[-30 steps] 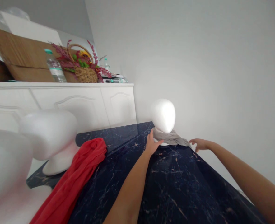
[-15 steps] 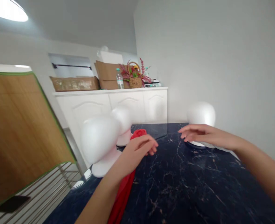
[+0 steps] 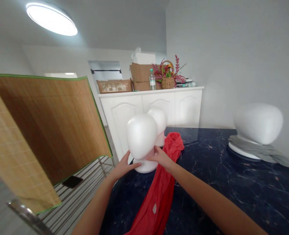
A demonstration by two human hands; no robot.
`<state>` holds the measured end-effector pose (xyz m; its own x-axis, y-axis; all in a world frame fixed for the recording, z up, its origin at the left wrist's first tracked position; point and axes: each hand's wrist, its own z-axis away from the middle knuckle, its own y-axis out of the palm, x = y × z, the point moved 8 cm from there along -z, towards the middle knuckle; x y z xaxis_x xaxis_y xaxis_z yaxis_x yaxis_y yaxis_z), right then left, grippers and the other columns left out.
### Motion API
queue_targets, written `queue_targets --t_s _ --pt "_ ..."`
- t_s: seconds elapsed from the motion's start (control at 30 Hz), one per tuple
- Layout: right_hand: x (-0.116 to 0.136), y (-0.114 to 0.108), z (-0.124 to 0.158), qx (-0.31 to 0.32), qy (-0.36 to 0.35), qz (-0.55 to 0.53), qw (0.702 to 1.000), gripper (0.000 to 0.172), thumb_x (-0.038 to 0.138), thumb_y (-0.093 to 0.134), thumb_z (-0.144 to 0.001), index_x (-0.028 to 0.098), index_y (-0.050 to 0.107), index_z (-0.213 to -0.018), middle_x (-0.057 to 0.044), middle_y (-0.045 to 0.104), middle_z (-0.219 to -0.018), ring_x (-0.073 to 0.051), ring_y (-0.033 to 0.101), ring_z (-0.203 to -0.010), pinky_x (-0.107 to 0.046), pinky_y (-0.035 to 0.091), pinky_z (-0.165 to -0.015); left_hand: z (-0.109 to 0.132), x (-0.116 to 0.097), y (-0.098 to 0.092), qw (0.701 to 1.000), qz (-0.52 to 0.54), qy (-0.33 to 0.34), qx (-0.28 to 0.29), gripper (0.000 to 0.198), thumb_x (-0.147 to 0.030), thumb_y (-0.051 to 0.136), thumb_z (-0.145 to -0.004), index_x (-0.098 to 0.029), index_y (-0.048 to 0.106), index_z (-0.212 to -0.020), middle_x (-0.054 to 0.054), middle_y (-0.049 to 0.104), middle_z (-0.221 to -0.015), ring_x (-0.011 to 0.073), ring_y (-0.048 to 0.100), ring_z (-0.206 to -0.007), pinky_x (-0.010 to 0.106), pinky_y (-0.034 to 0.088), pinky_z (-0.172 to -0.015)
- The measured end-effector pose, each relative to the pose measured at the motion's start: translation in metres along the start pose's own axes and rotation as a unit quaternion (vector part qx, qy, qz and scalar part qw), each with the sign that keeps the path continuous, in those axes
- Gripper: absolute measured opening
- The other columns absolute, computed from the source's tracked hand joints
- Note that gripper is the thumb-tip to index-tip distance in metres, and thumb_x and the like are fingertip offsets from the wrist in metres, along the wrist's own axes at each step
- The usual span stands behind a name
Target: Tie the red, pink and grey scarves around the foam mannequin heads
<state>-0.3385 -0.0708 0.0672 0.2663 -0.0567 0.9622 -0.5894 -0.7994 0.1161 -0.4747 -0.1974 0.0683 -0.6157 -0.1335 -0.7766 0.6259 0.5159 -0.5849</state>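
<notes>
A white foam head (image 3: 141, 138) stands at the left edge of the dark marble table (image 3: 213, 186). My left hand (image 3: 124, 165) cups its base from the left. From the right, my right hand (image 3: 160, 157) grips its neck, fingers curled round it. A red scarf (image 3: 162, 192) lies on the table under my right forearm, running from the front edge up to a second foam head (image 3: 159, 118) just behind the first. At the right, a third foam head (image 3: 258, 122) stands with a grey scarf (image 3: 259, 151) wrapped round its neck.
A bamboo mat (image 3: 48, 127) leans on a metal wire rack (image 3: 83, 189) to the left of the table. Behind stands a white cabinet (image 3: 154, 104) carrying cardboard boxes (image 3: 141, 72), a water bottle (image 3: 152, 80) and a flower basket (image 3: 168, 75). A wall runs along the right.
My view has swung left. Both hands left the grey-scarfed head, crossed over the red scarf and now hold the nearest foam head at the table's left edge.
</notes>
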Motion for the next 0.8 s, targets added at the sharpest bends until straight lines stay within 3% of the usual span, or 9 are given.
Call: queue_targets --t_s 0.1,0.2,0.33,0.4,0.5,0.6,0.7,0.8 --pt "0.011 0.015 -0.003 0.017 -0.027 -0.016 0.999 0.082 0.039 0.088 -0.051 0.018 0.058 -0.124 -0.011 0.061 -0.13 -0.029 0.053 -0.122 -0.046 0.037 -0.109 -0.008 -0.004 0.009 0.997 0.071 0.023 0.015 0.09 -0.058 0.072 -0.067 -0.016 0.043 -0.142 0.015 0.052 -0.143 0.032 0.044 -0.136 0.048 0.032 -0.116" --pt "0.034 0.026 0.005 0.038 -0.038 -0.008 0.998 0.082 0.043 0.086 -0.056 0.015 0.057 -0.127 -0.012 0.059 -0.133 -0.029 0.051 -0.125 -0.046 0.036 -0.11 -0.002 -0.028 -0.002 0.99 0.131 0.048 -0.012 0.087 -0.058 0.07 -0.071 -0.013 0.044 -0.14 0.015 0.059 -0.135 0.0318 0.048 -0.133 0.048 0.032 -0.115" --pt "0.088 0.021 0.035 0.06 -0.08 -0.002 0.995 0.079 0.041 0.083 -0.065 0.021 0.052 -0.134 -0.008 0.055 -0.139 -0.027 0.048 -0.13 -0.043 0.036 -0.111 0.019 -0.091 -0.019 0.985 0.136 0.096 -0.047 0.088 -0.053 0.071 -0.073 -0.016 0.037 -0.145 0.014 0.052 -0.143 0.0322 0.04 -0.138 0.049 0.027 -0.118" --pt "0.12 0.001 0.059 0.072 -0.112 -0.002 0.991 0.064 0.042 0.075 -0.077 0.026 0.053 -0.135 -0.005 0.053 -0.142 -0.025 0.045 -0.134 -0.043 0.033 -0.114 0.028 -0.131 -0.011 0.981 0.128 0.141 -0.02 0.084 -0.047 0.069 -0.078 -0.021 0.032 -0.148 0.012 0.044 -0.15 0.0305 0.034 -0.142 0.048 0.024 -0.119" --pt "0.157 -0.057 0.099 0.04 -0.149 0.013 0.988 0.05 0.043 0.062 -0.088 0.03 0.054 -0.135 0.0 0.051 -0.145 -0.024 0.039 -0.139 -0.044 0.029 -0.117 0.033 -0.19 0.032 0.961 0.14 0.227 0.076 0.081 -0.036 0.066 -0.083 -0.027 0.024 -0.151 0.007 0.032 -0.157 0.0277 0.029 -0.145 0.046 0.021 -0.121" --pt "0.164 -0.125 0.138 -0.027 -0.132 0.037 0.99 0.047 0.047 0.055 -0.092 0.03 0.055 -0.135 0.0 0.054 -0.142 -0.026 0.037 -0.141 -0.045 0.031 -0.116 0.029 -0.227 0.097 0.936 0.166 0.277 0.14 0.088 -0.03 0.066 -0.081 -0.028 0.016 -0.153 0.006 0.023 -0.161 0.0279 0.021 -0.147 0.047 0.015 -0.122" --pt "0.148 -0.181 0.175 -0.08 -0.094 0.058 0.991 0.047 0.046 0.052 -0.093 0.032 0.053 -0.137 0.001 0.052 -0.144 -0.026 0.034 -0.142 -0.046 0.03 -0.117 0.024 -0.235 0.172 0.91 0.24 0.274 0.2 0.091 -0.029 0.066 -0.08 -0.029 0.013 -0.154 0.006 0.022 -0.161 0.0284 0.019 -0.148 0.048 0.014 -0.122" --pt "0.123 -0.218 0.204 -0.115 -0.041 0.07 0.99 0.05 0.047 0.054 -0.092 0.032 0.051 -0.14 0.0 0.051 -0.145 -0.027 0.035 -0.142 -0.048 0.028 -0.118 0.024 -0.223 0.239 0.886 0.295 0.223 0.281 0.094 -0.029 0.068 -0.076 -0.028 0.015 -0.154 0.008 0.03 -0.157 0.0316 0.024 -0.145 0.053 0.017 -0.119"
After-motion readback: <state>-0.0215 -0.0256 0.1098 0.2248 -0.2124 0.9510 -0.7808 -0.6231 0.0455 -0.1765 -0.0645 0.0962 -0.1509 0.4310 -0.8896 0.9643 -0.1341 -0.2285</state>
